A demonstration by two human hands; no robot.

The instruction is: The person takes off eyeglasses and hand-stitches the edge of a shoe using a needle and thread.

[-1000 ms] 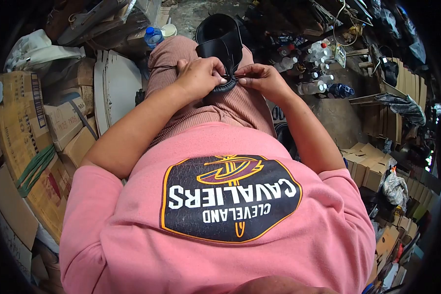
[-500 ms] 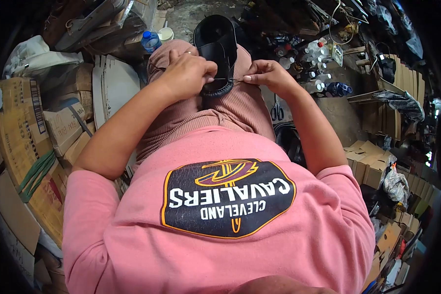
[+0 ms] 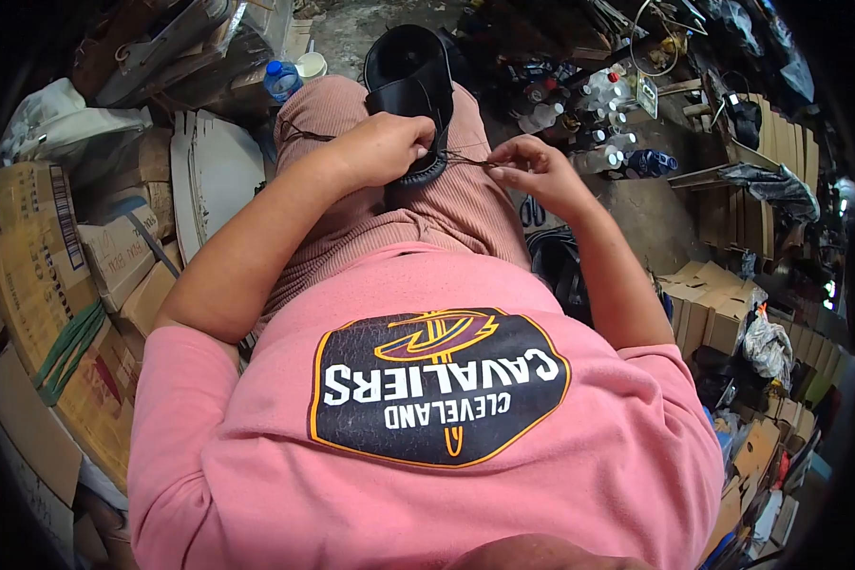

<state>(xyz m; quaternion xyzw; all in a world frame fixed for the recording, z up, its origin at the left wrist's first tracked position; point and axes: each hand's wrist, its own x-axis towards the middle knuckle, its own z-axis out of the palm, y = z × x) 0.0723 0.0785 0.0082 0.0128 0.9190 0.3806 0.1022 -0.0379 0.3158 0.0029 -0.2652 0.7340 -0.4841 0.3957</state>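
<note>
A black shoe-like piece (image 3: pixel 410 90) with a gathered lower edge lies across my thighs. My left hand (image 3: pixel 389 147) is closed at its lower left side, fingers curled; what they pinch is too small to make out. To the right of the piece, my right hand (image 3: pixel 527 169) pinches dark thread (image 3: pixel 465 159) between thumb and fingers. The thread stretches from there to the lower edge of the piece. More dark thread (image 3: pixel 306 133) lies over the trouser leg beyond my left wrist.
A blue-capped bottle (image 3: pixel 281 83) and a white cup (image 3: pixel 311 66) stand beyond my left knee. Several plastic bottles (image 3: pixel 603 95) are on the floor at the right. Scissors (image 3: pixel 532 211) lie by my right thigh. Cardboard boxes (image 3: pixel 43 256) are stacked at the left.
Both hands were close together at the lower edge a second ago. My right hand has moved out to the right with the thread; my left hand moved up and left, then back to the piece.
</note>
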